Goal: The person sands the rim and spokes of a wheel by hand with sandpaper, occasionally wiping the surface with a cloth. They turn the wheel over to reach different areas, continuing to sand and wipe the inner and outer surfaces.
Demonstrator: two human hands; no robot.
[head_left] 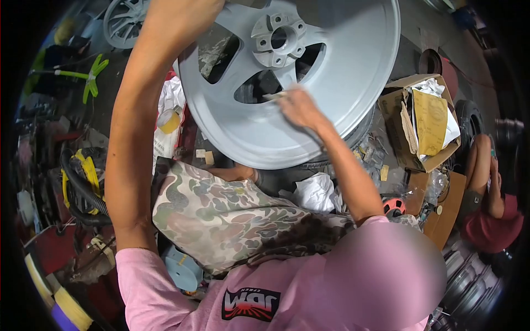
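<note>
A large grey wheel rim (243,135) leans in front of me, its hub with several bolt holes facing up. My right hand (298,106) is on the lower spoke area, blurred by motion. Its fingers are closed on a small pale piece of sandpaper (274,96), pressed to the rim's face beside a spoke opening. My left hand (190,12) reaches to the rim's upper left side at the top edge of the view. Its fingers are cut off or hidden, so their grip does not show.
A cardboard box (398,129) with paper and a tan sheet (430,122) stands at the right. A tape roll (168,121), a corrugated hose (83,190) and a white cloth (314,193) lie around my legs. Another person (494,220) sits far right, near stacked rims (469,281).
</note>
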